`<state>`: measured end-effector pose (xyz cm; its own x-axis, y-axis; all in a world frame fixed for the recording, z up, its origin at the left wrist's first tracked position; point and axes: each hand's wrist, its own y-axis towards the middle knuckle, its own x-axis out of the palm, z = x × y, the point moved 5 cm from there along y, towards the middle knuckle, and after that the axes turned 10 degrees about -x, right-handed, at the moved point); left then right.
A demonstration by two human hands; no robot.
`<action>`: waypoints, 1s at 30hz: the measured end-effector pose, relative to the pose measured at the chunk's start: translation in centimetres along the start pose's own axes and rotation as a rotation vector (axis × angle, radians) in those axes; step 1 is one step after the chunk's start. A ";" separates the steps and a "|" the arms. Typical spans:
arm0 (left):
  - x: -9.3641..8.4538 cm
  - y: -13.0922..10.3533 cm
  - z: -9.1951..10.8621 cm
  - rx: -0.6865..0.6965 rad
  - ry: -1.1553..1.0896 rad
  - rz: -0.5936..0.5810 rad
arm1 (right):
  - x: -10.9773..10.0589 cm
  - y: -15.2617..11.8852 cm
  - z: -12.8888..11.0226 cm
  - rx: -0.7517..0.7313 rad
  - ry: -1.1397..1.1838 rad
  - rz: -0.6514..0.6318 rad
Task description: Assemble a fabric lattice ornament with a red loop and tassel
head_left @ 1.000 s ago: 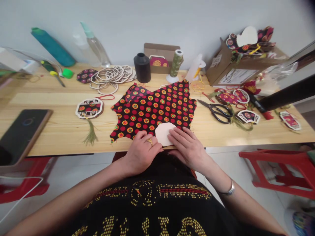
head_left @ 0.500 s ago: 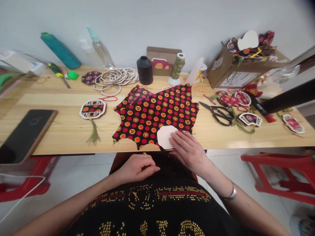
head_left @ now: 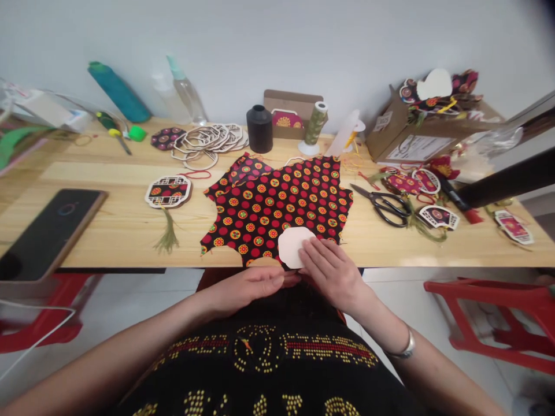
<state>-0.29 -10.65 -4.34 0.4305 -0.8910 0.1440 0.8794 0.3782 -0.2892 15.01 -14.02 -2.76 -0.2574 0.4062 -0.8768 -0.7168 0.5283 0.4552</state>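
A white rounded card (head_left: 293, 247) lies on black fabric (head_left: 284, 199) printed with red dots and flowers, at the table's front edge. Over the card's right side, the fingers of my right hand (head_left: 332, 271) press it against the cloth; its thumb is partly hidden below. My left hand (head_left: 254, 284) is just in front of the table edge, fingers stretched toward my right hand. I see nothing held in it, though its fingertips are partly covered. The fabric has curved cut-outs along its edges.
Black scissors (head_left: 388, 206) lie right of the fabric. A tasselled ornament (head_left: 168, 192) and a phone (head_left: 52, 231) are to the left. Behind stand a black thread cone (head_left: 260, 128), a green spool (head_left: 315, 124) and stacked wooden frames (head_left: 208, 138). A cardboard box (head_left: 425, 136) sits back right.
My left hand has moved up and right toward the table edge, its curled fingers straightening out. My right hand stays on the white card. The camera view has shifted slightly.
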 end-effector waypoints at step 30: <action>1.7 2.9 0.9 -0.108 -1.202 -0.015 | -1.3 1.3 1.2 -0.160 -0.103 -0.008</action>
<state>3.18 -10.80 -4.12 0.3847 -0.0706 0.9203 0.8892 0.2959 -0.3490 15.19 -13.01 -0.88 -0.1893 0.4811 -0.8560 -0.8146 0.4098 0.4105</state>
